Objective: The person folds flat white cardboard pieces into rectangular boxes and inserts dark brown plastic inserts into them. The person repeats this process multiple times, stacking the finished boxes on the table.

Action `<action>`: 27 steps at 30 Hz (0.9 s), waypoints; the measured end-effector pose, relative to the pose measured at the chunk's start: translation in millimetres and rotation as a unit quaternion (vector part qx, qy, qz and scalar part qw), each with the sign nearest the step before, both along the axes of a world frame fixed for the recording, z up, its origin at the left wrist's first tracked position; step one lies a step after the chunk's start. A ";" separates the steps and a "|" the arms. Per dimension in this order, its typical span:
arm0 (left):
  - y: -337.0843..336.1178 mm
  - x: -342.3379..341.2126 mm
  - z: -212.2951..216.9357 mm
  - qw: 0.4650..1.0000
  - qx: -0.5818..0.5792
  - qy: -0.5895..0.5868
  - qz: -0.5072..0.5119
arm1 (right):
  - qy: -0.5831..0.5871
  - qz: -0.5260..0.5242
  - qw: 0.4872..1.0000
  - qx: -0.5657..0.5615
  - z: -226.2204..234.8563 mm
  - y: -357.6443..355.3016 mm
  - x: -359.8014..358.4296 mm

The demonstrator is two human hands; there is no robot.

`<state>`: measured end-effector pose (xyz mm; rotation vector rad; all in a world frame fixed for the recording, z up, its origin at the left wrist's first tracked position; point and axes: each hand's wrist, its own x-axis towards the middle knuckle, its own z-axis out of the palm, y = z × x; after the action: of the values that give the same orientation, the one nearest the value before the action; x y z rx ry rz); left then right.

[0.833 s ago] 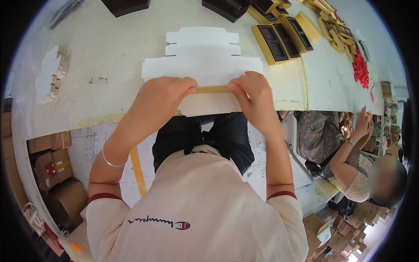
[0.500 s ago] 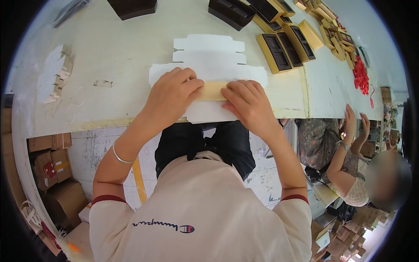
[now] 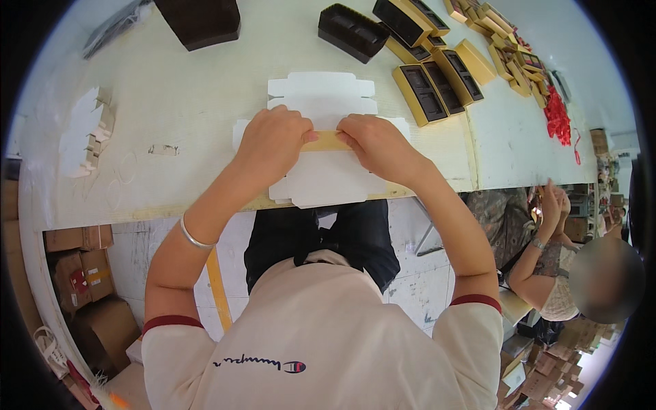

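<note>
Two hands press on a flat white carton blank (image 3: pixel 321 181) that lies at the near edge of the tabletop (image 3: pixel 171 89), its lower flap overhanging that edge. The left hand (image 3: pixel 272 140) and the right hand (image 3: pixel 374 142) are curled closed, fingers bent down onto a yellow-tan strip (image 3: pixel 328 141) that crosses the blank between them; the fingertips are hidden under the knuckles. A silver bracelet (image 3: pixel 191 236) sits on the left wrist.

Near the left edge lies a stack of white die-cut pieces (image 3: pixel 85 133). A second white blank (image 3: pixel 321 92) lies just beyond the hands. Toward the far right corner stand yellow boxes with dark inserts (image 3: pixel 437 82), red items (image 3: pixel 557 116) and dark trays (image 3: pixel 352 31); another dark tray (image 3: pixel 201 20) is cut off at the far edge.

Below the tabletop, brown cartons (image 3: pixel 78 273) sit on the floor at left. A second person (image 3: pixel 553 273) sits at right.
</note>
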<state>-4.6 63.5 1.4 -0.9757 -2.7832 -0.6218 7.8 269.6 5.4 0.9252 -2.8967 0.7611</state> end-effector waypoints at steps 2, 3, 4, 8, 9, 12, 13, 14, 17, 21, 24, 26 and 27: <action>-2.2 6.2 -0.5 0.996 0.012 0.093 -0.010 | -0.004 -0.005 1.000 -0.010 8.4 -1.0 3.9; -0.9 13.9 6.2 0.992 0.048 0.115 0.011 | -0.006 -0.011 1.000 -0.013 13.7 -0.2 8.1; -2.6 25.9 20.6 0.986 0.081 0.139 0.036 | 0.016 -0.054 0.998 -0.037 19.3 -2.3 14.1; -7.2 72.2 31.9 0.908 0.397 -0.126 0.035 | 0.095 -0.141 0.977 -0.131 44.7 -22.1 58.0; -2.8 75.3 29.8 0.851 0.476 -0.221 -0.011 | 0.105 -0.146 0.973 -0.142 47.0 -29.8 69.8; 18.2 74.5 21.3 0.766 0.563 -0.310 0.009 | 0.059 -0.057 0.982 -0.168 34.6 -48.8 88.9; 10.4 63.9 18.1 0.790 0.531 -0.305 0.022 | 0.058 -0.020 0.977 -0.202 38.1 -46.6 90.9; 4.1 53.0 16.7 0.813 0.497 -0.300 0.035 | 0.055 0.018 0.970 -0.236 41.6 -43.6 91.6; -14.0 33.6 36.5 0.863 0.383 -0.328 0.024 | 0.250 0.003 0.966 -0.069 52.4 -7.2 93.6; -12.1 -5.7 60.1 0.908 0.186 -0.373 -0.029 | 0.266 0.015 0.963 0.037 41.4 13.8 97.2; -0.4 -20.7 55.8 0.912 0.135 -0.383 -0.057 | 0.328 0.048 0.941 0.067 24.9 16.9 93.5; 4.2 -23.6 47.0 0.927 0.103 -0.351 -0.079 | 0.254 0.042 0.966 0.007 17.1 17.3 91.9; 6.4 -20.0 38.1 0.943 0.093 -0.306 -0.095 | 0.213 0.037 0.976 -0.024 14.5 15.6 92.2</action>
<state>-24.6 69.9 39.5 -1.1799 -3.0597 -1.4036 100.0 285.2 19.9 1.0467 -2.4738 0.5501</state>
